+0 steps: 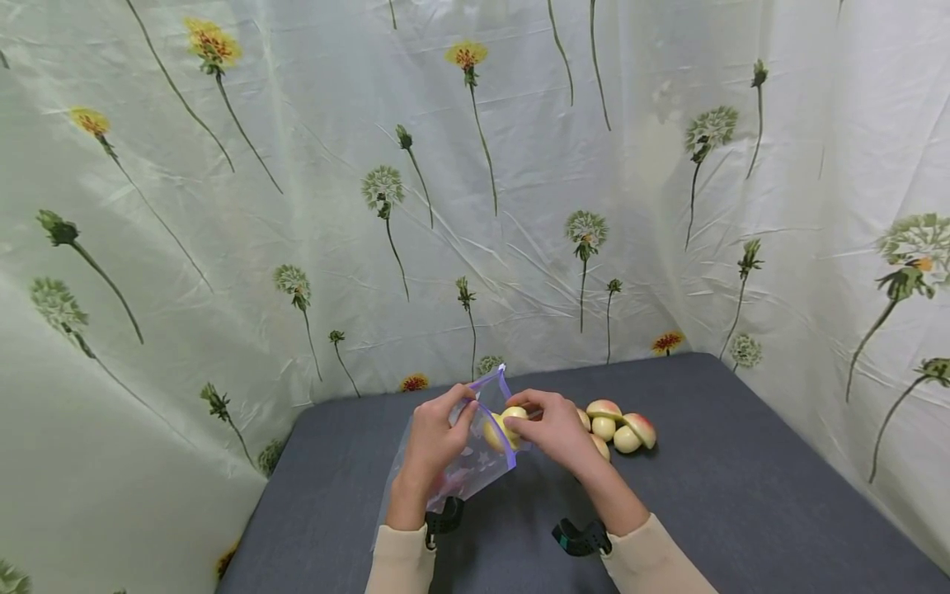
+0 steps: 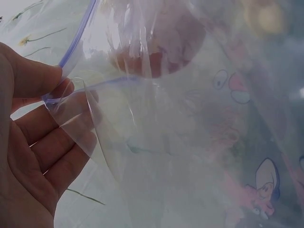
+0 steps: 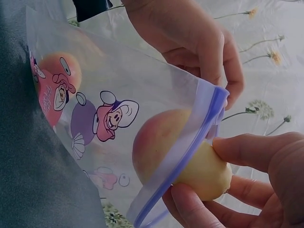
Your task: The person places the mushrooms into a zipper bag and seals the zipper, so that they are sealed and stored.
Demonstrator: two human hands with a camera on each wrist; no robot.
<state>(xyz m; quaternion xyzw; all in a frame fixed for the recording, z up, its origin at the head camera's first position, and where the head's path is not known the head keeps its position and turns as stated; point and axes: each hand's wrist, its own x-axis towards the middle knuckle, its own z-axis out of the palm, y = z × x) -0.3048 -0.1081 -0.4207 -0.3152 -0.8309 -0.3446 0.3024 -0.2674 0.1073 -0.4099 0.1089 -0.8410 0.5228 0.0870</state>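
Step in hand looks like loading: a mushroom-shaped piece sits in the mouth of a clear zip bag, cap inside, pale stem reaching past the purple zip edge. Right hand partly closed, thumb and fingers round the stem. Left hand pinches the bag's edge between thumb and forefinger, other fingers loose. Another rounded piece shows low in the bag (print hides part of it). More mushrooms cluster rightward on the desk. Next move, I judge, calls for a wide-held mouth and a clean release inside.
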